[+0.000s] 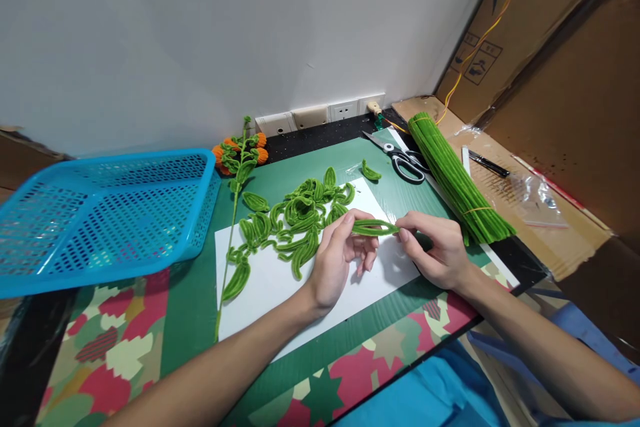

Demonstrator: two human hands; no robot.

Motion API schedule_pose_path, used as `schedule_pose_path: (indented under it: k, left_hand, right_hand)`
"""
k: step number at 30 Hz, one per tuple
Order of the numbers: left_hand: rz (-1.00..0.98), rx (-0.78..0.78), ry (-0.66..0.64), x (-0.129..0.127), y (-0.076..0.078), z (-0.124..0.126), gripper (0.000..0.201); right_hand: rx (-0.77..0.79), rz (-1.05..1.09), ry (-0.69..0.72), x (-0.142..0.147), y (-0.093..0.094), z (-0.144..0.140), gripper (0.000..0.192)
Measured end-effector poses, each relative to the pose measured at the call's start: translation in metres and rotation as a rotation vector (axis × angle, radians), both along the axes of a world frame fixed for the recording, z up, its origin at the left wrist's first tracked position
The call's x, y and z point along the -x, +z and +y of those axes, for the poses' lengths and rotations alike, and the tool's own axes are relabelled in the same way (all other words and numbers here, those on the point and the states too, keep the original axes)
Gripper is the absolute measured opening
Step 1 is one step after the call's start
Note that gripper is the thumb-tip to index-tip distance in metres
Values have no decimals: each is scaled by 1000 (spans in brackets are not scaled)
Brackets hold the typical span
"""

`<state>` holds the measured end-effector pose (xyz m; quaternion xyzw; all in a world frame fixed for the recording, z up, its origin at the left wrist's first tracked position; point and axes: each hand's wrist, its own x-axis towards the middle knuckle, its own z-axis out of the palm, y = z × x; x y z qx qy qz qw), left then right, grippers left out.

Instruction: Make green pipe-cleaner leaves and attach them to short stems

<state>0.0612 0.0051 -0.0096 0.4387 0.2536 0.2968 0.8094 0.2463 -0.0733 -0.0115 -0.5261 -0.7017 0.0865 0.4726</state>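
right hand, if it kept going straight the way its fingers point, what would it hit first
Probably the left hand. The right hand points leftward along the green leaf loop both hands pinch; depth is hard to judge.

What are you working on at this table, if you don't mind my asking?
A person's left hand and right hand pinch the two ends of a green pipe-cleaner leaf over a white sheet. Finished leaves lie piled on it, beside a bundle of green pipe cleaners, scissors and a blue basket.
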Motion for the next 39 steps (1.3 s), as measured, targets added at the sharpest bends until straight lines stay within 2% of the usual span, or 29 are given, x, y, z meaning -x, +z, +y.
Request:
schedule_pose_path:
  k: [39]
  left_hand:
    - [-8, -1, -4, 0, -1, 0, 38]
  right_hand:
    - [-21, 31, -43, 1, -1, 1, 12]
